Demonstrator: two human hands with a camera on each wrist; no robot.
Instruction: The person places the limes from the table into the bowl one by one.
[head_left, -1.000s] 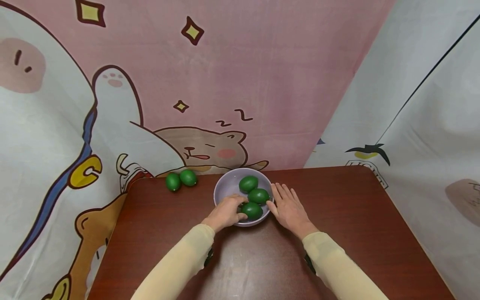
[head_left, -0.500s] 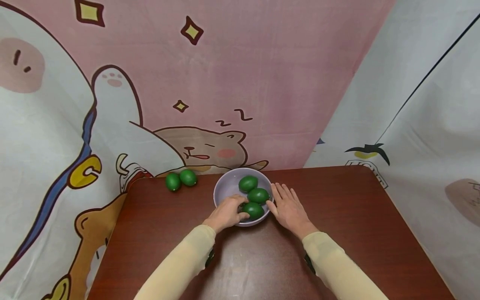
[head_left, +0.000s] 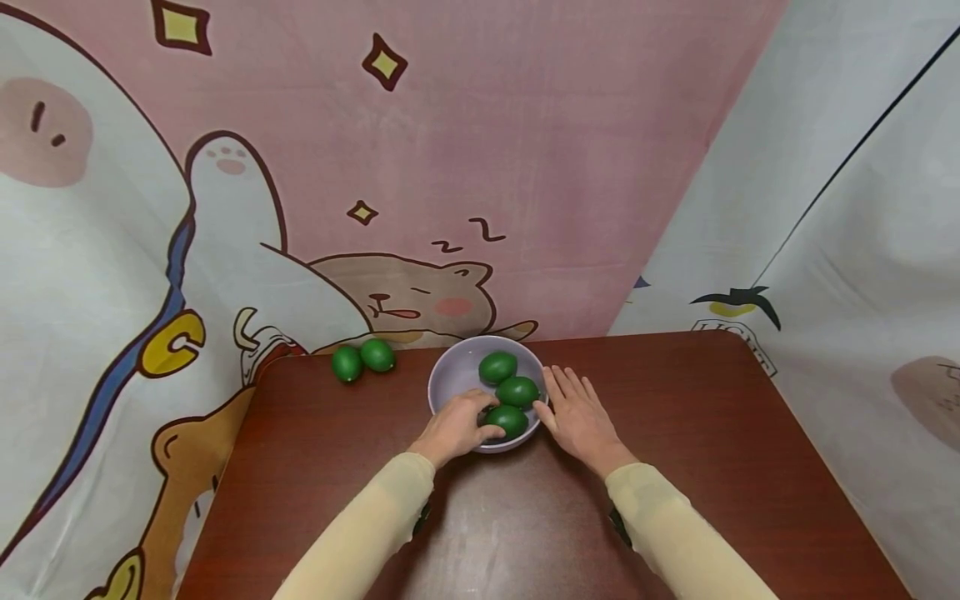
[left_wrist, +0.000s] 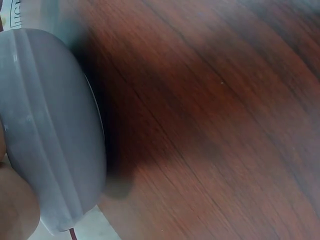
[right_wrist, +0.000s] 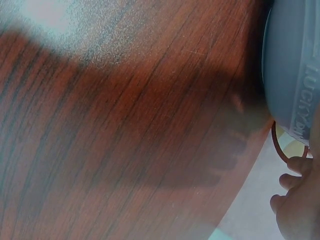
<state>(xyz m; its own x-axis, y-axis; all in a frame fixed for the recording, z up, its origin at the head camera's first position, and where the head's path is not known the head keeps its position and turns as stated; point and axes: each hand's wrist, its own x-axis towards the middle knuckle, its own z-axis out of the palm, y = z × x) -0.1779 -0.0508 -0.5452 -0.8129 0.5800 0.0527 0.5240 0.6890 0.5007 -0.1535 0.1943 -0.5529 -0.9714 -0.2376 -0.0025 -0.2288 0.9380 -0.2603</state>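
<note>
A lilac bowl (head_left: 452, 372) stands near the table's far edge with three green limes inside. My left hand (head_left: 452, 427) reaches over its near left rim, thumb and fingers around the nearest lime (head_left: 512, 422). The middle lime (head_left: 517, 391) and the far lime (head_left: 497, 367) lie behind it. On the right, my right hand (head_left: 581, 418) rests with straight fingers against the bowl's rim. Seen from the left wrist, the bowl's outer wall (left_wrist: 55, 125) is close to part of my hand (left_wrist: 17, 205). From the right wrist, raised letters show on the bowl's wall (right_wrist: 292, 65).
Two more limes, a left one (head_left: 347, 364) and a right one (head_left: 377, 355), lie side by side at the far left edge of the dark brown table (head_left: 675, 417). A cartoon-printed cloth (head_left: 570, 167) hangs directly behind the table.
The nearest lime has shifted slightly to the right inside the bowl, along with my left hand. My right hand and the bowl stay in place.
</note>
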